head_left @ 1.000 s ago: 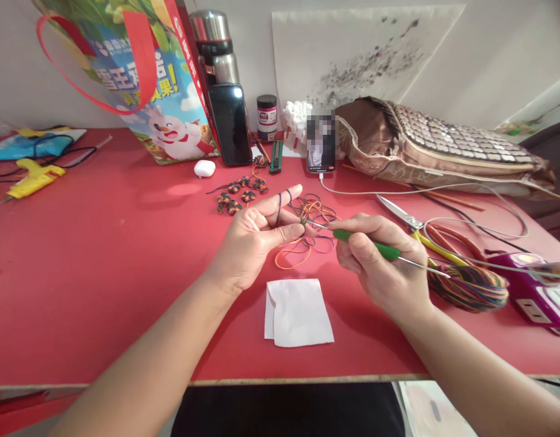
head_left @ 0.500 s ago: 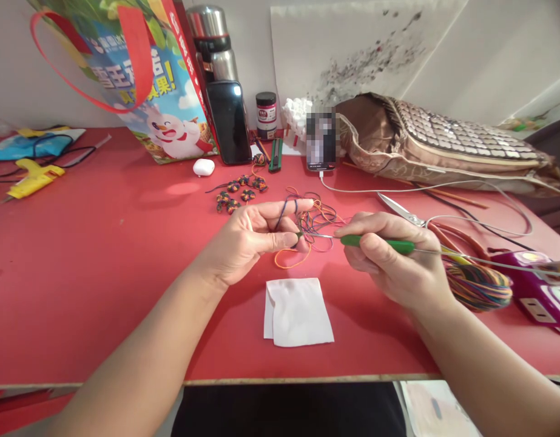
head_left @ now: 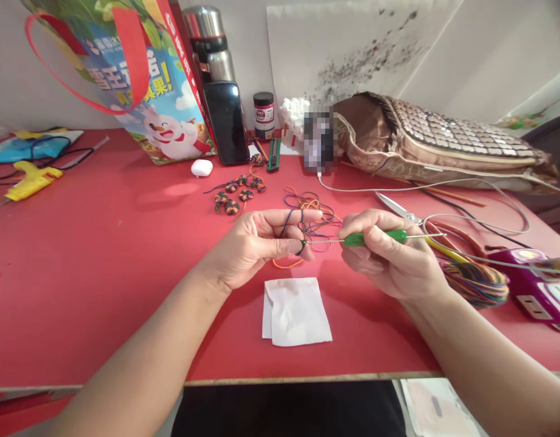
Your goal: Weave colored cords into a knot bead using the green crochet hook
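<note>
My left hand (head_left: pixel 256 246) pinches a small dark knot of multicoloured cord (head_left: pixel 303 244) between thumb and fingers, with the cord looped over the index finger. In my right hand (head_left: pixel 389 255) is a crochet hook (head_left: pixel 375 237) with a green grip, held level with its metal tip at the knot. Loose loops of the cord (head_left: pixel 313 212) lie on the red table (head_left: pixel 102 243) just behind my hands. A skein of the same cord (head_left: pixel 475 283) lies to the right of my right wrist.
A folded white paper (head_left: pixel 295 311) lies in front of my hands. Several small finished knots (head_left: pixel 236 195), a white earbud case (head_left: pixel 201 167), scissors (head_left: pixel 398 208), two propped phones, a printed bag (head_left: pixel 138 85), a brown purse (head_left: pixel 443 145) and a purple power strip (head_left: pixel 534 291) stand around.
My left fingers have curled from spread to a pinch on the knot. The hook has levelled out and both hands sit slightly lower in the picture.
</note>
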Tool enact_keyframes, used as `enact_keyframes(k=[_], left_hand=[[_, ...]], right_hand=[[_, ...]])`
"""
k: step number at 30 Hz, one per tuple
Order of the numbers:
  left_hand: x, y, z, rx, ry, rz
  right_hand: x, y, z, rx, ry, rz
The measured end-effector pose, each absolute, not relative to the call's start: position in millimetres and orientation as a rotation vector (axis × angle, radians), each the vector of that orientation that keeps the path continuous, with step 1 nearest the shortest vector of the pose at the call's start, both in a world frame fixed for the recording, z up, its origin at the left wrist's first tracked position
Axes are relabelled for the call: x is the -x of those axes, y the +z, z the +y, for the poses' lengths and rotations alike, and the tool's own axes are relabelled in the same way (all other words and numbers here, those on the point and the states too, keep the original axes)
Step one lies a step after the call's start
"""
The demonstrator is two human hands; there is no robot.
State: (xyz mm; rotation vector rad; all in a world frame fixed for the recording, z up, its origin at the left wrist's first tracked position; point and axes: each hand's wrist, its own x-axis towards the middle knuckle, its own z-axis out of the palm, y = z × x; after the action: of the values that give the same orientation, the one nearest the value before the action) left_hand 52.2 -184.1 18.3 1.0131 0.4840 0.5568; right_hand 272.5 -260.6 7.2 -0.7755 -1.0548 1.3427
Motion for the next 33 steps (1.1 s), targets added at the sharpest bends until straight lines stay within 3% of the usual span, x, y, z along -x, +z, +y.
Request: enact_keyframes(k=[15,33], left_hand=[[-77,14,-201,-0.904,0.844,0.648],[-68,21,-198,-1.499,0.613,0.698]], right_hand=[[-240,5,-265,0.893,1.188,-0.806],[-284,5,-252,0.938,1.45,-0.931]])
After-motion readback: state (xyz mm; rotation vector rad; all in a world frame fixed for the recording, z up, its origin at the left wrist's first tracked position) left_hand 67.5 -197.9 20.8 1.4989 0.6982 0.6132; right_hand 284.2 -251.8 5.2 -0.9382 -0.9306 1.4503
